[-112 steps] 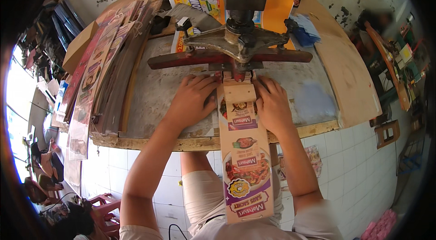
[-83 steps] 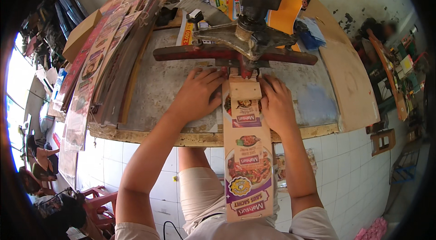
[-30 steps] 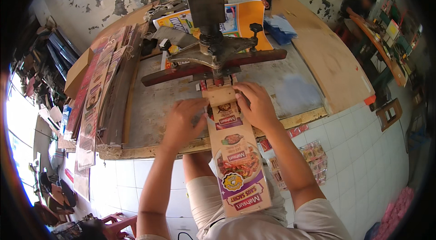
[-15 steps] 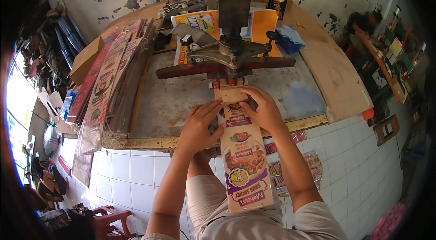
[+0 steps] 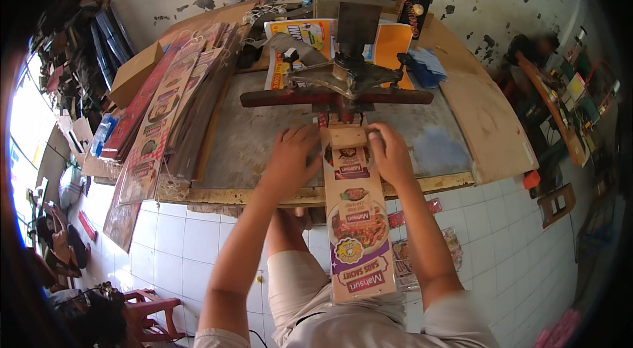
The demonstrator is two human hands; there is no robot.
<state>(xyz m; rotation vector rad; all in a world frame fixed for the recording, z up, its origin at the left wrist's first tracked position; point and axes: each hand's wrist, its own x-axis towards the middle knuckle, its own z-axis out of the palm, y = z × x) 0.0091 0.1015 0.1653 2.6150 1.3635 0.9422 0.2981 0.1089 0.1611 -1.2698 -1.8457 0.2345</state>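
A long printed cardboard strip (image 5: 359,193), with food pictures and a purple band, runs from under the press (image 5: 343,78) over the table's front edge to my lap. Across its far part lies a small tan block (image 5: 348,138), apparently wood, just in front of the press's red bar (image 5: 395,95). My right hand (image 5: 391,155) has its thumb and index finger closed at the block's right end, beside the strip's edge. To the left, my left hand (image 5: 290,155) is open above the grey table plate (image 5: 247,144), apart from the strip, its fingers stretched forward and slightly blurred.
Stacks of printed strips (image 5: 155,120) lie on the table's left side, some overhanging its front edge. A cardboard box (image 5: 135,76) sits behind them. Colourful sheets (image 5: 389,45) and a blue packet (image 5: 427,68) are behind the press. Back right, another person (image 5: 531,50) sits at a bench.
My left hand has come off the block and strip and moved left. My right hand has shifted to the block's right end. The view has turned slightly.
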